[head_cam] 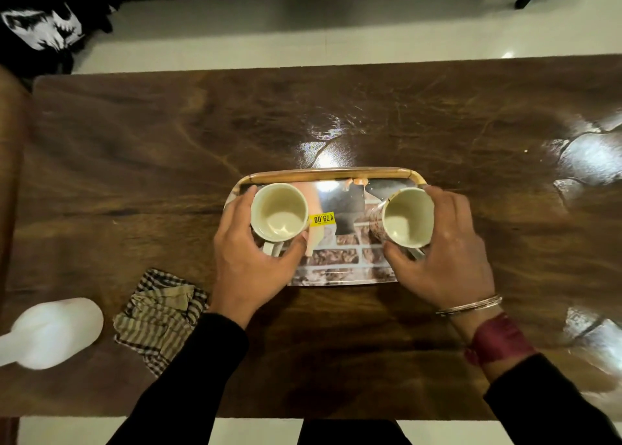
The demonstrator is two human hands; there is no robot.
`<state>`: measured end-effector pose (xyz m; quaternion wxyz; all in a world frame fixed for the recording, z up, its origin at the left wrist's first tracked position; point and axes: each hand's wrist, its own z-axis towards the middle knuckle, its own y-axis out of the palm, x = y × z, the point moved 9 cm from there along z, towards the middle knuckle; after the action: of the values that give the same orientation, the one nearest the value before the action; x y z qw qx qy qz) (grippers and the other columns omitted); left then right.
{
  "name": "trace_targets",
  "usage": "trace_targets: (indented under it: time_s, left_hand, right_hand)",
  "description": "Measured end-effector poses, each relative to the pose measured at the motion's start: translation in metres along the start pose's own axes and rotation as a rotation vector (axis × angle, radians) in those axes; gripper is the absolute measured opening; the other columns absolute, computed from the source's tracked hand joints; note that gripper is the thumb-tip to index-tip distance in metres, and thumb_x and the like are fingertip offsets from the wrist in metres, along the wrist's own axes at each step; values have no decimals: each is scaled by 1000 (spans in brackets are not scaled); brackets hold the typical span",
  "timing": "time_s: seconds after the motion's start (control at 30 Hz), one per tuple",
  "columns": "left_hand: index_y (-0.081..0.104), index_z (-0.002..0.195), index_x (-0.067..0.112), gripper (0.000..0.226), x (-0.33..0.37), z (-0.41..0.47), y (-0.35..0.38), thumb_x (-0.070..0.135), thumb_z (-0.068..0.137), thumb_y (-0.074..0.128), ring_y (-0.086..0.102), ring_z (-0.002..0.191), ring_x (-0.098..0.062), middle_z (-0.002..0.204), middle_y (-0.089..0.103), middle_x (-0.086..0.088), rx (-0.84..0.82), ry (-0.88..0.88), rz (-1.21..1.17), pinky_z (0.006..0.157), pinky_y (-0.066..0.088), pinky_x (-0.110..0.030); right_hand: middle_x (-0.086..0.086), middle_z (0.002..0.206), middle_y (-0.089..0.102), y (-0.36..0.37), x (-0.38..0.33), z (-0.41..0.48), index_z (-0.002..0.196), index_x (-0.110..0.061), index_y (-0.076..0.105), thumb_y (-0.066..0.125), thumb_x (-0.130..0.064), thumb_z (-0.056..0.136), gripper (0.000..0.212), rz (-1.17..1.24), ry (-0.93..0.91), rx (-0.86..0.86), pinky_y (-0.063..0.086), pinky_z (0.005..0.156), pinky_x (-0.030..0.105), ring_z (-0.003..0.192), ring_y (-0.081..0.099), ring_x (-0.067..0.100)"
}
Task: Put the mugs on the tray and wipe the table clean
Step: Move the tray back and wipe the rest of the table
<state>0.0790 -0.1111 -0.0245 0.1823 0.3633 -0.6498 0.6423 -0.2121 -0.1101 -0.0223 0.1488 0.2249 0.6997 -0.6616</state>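
A printed tray with a yellow price sticker lies mid-table on the dark wooden table. Two cream mugs stand over it. My left hand is wrapped around the left mug, which sits upright on the tray's left side. My right hand grips the right mug, which is tilted toward the left at the tray's right edge; whether its base touches the tray is hidden.
A crumpled checked cloth lies on the table left of my left arm. A white plastic spray bottle lies further left near the table's edge. Dark printed fabric sits beyond the far left corner.
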Motion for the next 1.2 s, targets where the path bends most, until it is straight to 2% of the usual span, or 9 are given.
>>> trace_targets:
  time_s: [0.07, 0.1, 0.17, 0.23, 0.43, 0.73, 0.97, 1.07, 1.2]
  left_hand:
    - [56, 141, 13, 89, 4, 2, -3, 42, 65, 91, 59, 119, -12, 134, 59, 0, 37, 12, 7, 98, 57, -40]
    - [58, 138, 12, 86, 6, 2, -5, 40, 64, 92, 59, 115, -9, 131, 61, 0, 52, 24, 0, 97, 57, -32]
    - [63, 133, 11, 79, 12, 1, -7, 34, 64, 94, 55, 105, 2, 124, 62, 3, 77, 48, -21, 89, 50, -5]
    - [65, 129, 11, 75, 14, -2, -9, 32, 63, 96, 52, 102, 6, 118, 59, 8, 101, 53, -14, 82, 40, 6]
    - [68, 125, 14, 75, 7, -3, -12, 42, 61, 97, 54, 98, 7, 116, 69, -2, 154, 14, 10, 85, 38, 4]
    - [68, 125, 13, 73, 9, -5, -13, 37, 63, 97, 51, 102, 9, 115, 60, 10, 154, 23, -17, 85, 36, 6]
    - [68, 127, 11, 73, 10, -9, -13, 32, 63, 98, 54, 98, 16, 118, 63, 4, 147, 2, -48, 79, 37, 8]
    - [68, 127, 12, 74, 9, -10, -14, 34, 62, 98, 53, 101, 8, 120, 67, -1, 153, 2, -38, 78, 37, 8]
    - [68, 127, 12, 74, 7, -11, -12, 36, 63, 97, 58, 102, 1, 121, 69, -3, 150, 3, -36, 79, 39, 7]
  right_hand:
    - [8, 129, 51, 0, -3, 1, 141, -10, 49, 79, -51, 70, 87, 27, 56, 49, 56, 74, 43, 104, 62, 32]
    - [8, 126, 51, 1, -4, 1, 140, -9, 50, 81, -53, 71, 87, 50, 84, 68, 56, 75, 42, 103, 61, 31]
    - [9, 125, 51, 5, -6, 2, 139, -8, 49, 86, -56, 72, 90, 74, 144, 103, 55, 77, 41, 103, 61, 29]
    - [9, 125, 51, 8, -8, 0, 138, -7, 49, 89, -55, 71, 92, 92, 180, 138, 54, 78, 41, 104, 58, 25]
    - [12, 124, 53, 8, -8, -6, 137, -5, 50, 92, -48, 70, 90, 133, 193, 182, 50, 82, 33, 106, 47, 14]
    - [13, 124, 53, 11, -9, -2, 134, -3, 51, 93, -48, 69, 90, 138, 194, 182, 38, 79, 20, 105, 45, 12]
    - [11, 126, 50, 11, -10, -4, 136, -5, 49, 93, -49, 70, 91, 156, 205, 197, 49, 81, 31, 105, 51, 17]
    - [12, 126, 49, 11, -12, -4, 137, -5, 48, 92, -47, 71, 90, 157, 212, 205, 53, 82, 38, 107, 57, 26]
    - [12, 127, 49, 12, -11, -6, 137, -5, 48, 92, -46, 71, 90, 157, 215, 210, 54, 85, 39, 109, 56, 26]
